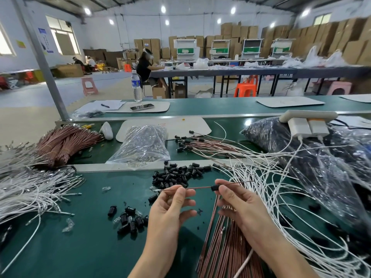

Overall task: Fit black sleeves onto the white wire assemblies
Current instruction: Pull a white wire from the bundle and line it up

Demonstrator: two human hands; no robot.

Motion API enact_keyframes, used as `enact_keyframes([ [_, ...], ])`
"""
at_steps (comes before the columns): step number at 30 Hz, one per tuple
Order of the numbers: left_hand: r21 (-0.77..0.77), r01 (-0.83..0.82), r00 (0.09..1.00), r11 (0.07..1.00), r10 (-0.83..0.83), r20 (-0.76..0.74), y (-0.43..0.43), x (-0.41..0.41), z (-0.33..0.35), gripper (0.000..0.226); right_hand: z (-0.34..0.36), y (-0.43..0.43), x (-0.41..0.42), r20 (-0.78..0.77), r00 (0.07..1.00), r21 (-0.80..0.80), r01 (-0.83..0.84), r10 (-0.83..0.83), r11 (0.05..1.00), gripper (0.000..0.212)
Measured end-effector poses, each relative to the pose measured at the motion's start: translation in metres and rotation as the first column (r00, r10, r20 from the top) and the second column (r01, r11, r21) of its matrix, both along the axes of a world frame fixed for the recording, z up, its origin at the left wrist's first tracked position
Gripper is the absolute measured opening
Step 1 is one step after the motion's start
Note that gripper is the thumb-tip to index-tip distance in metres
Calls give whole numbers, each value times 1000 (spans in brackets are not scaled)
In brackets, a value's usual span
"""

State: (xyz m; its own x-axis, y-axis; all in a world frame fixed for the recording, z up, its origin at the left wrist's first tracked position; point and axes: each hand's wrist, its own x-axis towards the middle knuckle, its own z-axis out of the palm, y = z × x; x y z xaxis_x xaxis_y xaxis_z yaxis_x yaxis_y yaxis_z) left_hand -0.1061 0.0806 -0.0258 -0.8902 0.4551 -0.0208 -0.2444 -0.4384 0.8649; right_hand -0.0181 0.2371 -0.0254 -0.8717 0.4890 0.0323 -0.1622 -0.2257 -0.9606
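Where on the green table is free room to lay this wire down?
The widest bare patch of green table lies at the near edge, between the white wires at left and the small sleeve cluster. A smaller one lies left of the sleeve pile. The right side is crowded with wires.

matt green table top (96, 233); glossy clear plastic bag (140, 145); black plastic sleeves (178, 173)

Bright, even light from ceiling lamps (163, 9) and left windows (62, 36); soft shadows; edges bowed, far right blurred.
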Motion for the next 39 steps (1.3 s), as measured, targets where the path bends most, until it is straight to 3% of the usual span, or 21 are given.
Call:
enact_keyframes([
  [6, -96, 170, 982, 981, -176, -65, 4, 8, -1, 37, -3, -8, -1, 27, 991, -5, -129, 129, 992, 37],
  [9, -175, 88, 986, 981, -111, -127, 1, 3, -1, 43, 2, 4, -1, -86, 995, -261, -65, 44, 963, 23],
  [11, -370, -25, 942, 929, -103, -320, -3, 3, -4, 35, 7, 12, 1, -145, 989, -404, -29, -33, 914, 25],
  [14, -675, -307, 729, 671, -291, -620, -7, 12, -9, 20, 13, 19, 5, -194, 973, -468, 20, -124, 884, 23],
  [16, -764, -468, 589, 445, -487, -645, -1, 23, -8, 23, 13, 20, 6, -194, 968, -492, 45, -160, 870, 25],
  [17, -768, -511, 555, 385, -535, -637, 4, 26, -6, 28, 13, 21, 6, -192, 966, -500, 54, -171, 864, 26],
  [20, -809, -528, 524, 259, -650, -550, 20, 29, 2, 29, 12, 24, 6, -195, 962, -520, 65, -193, 852, 27],
  [25, -845, -527, 512, 90, -760, -400, 32, 31, 18, 7, 14, 26, 8, -202, 952, -574, 75, -231, 815, 33],
  [30, -908, -383, 614, 169, -688, -386, 24, 20, 22, 19, 14, 27, 11, -209, 943, -671, 54, -259, 739, 30],
  [33, -891, -220, 706, 398, -565, -427, 16, 8, 22, 15, 15, 27, 11, -223, 939, -685, 39, -261, 727, 33],
  [36, -700, -133, 832, 702, -305, -464, 9, -1, 24, 6, 14, 26, 10, -191, 950, -633, 73, -247, 771, 29],
  [37, -648, -123, 861, 752, -244, -447, 7, -3, 24, 7, 14, 25, 10, -183, 953, -617, 81, -243, 783, 28],
  [39, -659, -103, 867, 745, -257, -427, 5, -5, 21, 10, 14, 25, 10, -178, 954, -605, 88, -242, 791, 25],
])
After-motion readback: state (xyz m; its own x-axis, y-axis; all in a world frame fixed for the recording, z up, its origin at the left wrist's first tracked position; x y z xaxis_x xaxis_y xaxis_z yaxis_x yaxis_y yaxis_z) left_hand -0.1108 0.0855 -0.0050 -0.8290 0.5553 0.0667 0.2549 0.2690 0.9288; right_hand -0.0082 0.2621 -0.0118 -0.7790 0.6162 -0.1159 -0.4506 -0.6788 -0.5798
